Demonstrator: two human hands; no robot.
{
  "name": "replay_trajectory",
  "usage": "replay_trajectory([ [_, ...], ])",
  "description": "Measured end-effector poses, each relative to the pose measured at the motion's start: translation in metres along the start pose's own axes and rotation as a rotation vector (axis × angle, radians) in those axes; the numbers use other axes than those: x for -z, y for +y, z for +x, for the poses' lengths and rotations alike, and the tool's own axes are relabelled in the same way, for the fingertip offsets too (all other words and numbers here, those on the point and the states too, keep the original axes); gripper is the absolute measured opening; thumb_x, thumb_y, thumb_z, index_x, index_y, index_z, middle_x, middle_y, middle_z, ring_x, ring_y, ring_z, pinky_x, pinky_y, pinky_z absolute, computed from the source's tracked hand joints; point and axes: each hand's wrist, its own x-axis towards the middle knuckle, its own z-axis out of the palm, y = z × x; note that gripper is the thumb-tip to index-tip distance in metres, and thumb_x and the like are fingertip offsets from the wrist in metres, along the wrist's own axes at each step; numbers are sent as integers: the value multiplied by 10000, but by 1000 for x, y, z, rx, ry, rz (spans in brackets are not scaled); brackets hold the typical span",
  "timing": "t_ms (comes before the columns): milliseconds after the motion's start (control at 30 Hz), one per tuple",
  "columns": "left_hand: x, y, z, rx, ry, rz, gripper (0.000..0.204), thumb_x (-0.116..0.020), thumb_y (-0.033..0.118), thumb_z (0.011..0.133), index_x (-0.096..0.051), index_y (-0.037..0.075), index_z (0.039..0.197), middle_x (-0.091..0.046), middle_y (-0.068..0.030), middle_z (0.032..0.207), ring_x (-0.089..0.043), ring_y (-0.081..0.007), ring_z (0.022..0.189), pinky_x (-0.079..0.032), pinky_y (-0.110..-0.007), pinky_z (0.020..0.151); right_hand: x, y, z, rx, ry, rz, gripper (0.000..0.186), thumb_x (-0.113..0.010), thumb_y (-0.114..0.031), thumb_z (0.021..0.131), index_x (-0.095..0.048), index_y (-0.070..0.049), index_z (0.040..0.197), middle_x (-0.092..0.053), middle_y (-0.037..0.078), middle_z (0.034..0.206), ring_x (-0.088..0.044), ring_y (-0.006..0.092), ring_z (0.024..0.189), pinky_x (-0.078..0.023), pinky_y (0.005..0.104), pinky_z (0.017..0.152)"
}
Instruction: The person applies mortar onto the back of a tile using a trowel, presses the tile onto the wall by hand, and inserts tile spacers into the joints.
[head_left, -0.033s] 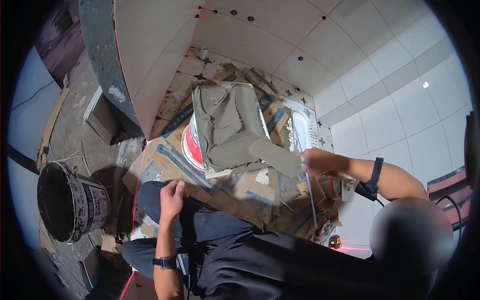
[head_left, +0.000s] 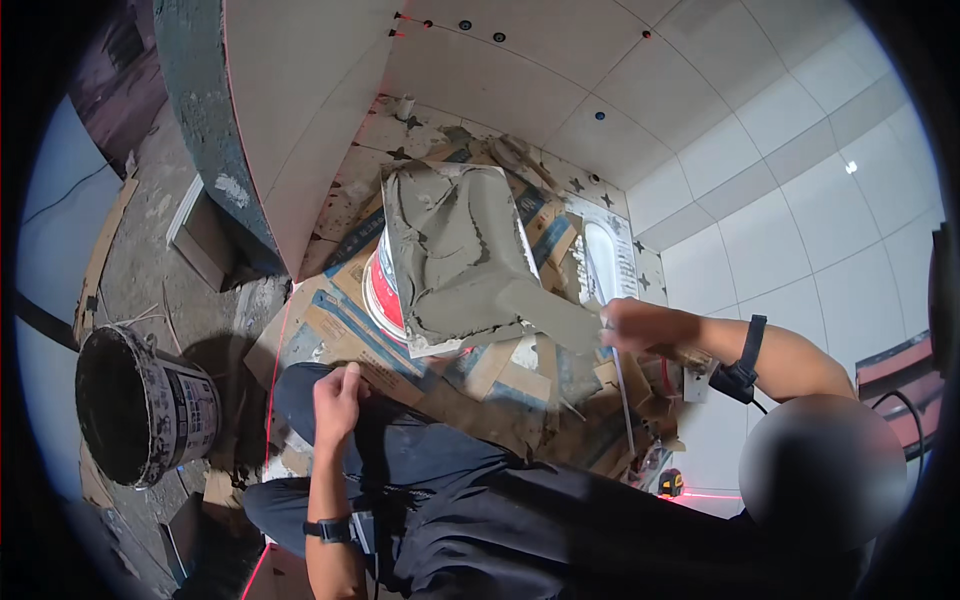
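A tile (head_left: 430, 347) lies on top of a red and white bucket (head_left: 381, 287), its face spread with thick, wet grey mortar (head_left: 455, 250). My right hand (head_left: 640, 325) is closed on the handle of a trowel. The trowel's flat blade (head_left: 560, 317), coated in mortar, rests at the tile's lower right part, and its tip merges with the grey layer. The handle is mostly hidden in my fist. My left hand (head_left: 337, 400) rests on my bent knee with its fingers curled in and nothing showing in them.
A dirty open bucket (head_left: 150, 405) stands at the left. Flattened cardboard (head_left: 355, 345) covers the patterned floor under the tile. A white squat toilet pan (head_left: 600, 250) lies to the right, by tiled walls (head_left: 770, 200). A laser level (head_left: 670, 484) stands at the lower right, casting red lines.
My left hand has shifted slightly left on my knee, and its fingers have curled in more. The trowel and the tile look the same.
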Motion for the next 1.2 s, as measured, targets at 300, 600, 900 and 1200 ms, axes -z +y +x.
replay_trajectory([
  [300, 140, -74, -65, -2, 476, 496, 241, -663, 72, 961, -586, -58, 1150, -606, -103, 850, -566, -172, 728, -504, -344, 715, -59, -4, -19, -118, 199, 15, 318, -640, -242, 900, -656, 65, 981, -695, 285, 839, -697, 459, 800, -552, 533, 731],
  [600, 238, -176, -193, 455, 528, 1021, 603, -683, 384, 961, -592, -116, 1284, -575, -383, 1211, -566, -522, 1143, -458, -541, 994, -248, -35, 7, -366, 679, 354, 266, -678, -238, 920, -589, 5, 978, -659, 283, 744, -655, 494, 717, -520, 582, 639],
  [900, 216, -206, -214, 505, 594, 1104, 533, -590, 348, 1017, -596, -111, 1289, -588, -342, 1215, -576, -492, 1138, -461, -533, 997, -338, -25, -17, -198, 866, 416, 193, -702, -111, 892, -529, -31, 863, -628, 210, 677, -652, 449, 648, -515, 520, 573],
  [1200, 198, -192, -220, 516, 623, 1091, 544, -550, 328, 1025, -554, -130, 1319, -559, -347, 1286, -541, -488, 1207, -429, -516, 1048, -227, -47, 41, -45, 708, 626, 227, -671, -190, 934, -562, 1, 877, -654, 262, 723, -665, 474, 701, -515, 516, 584],
])
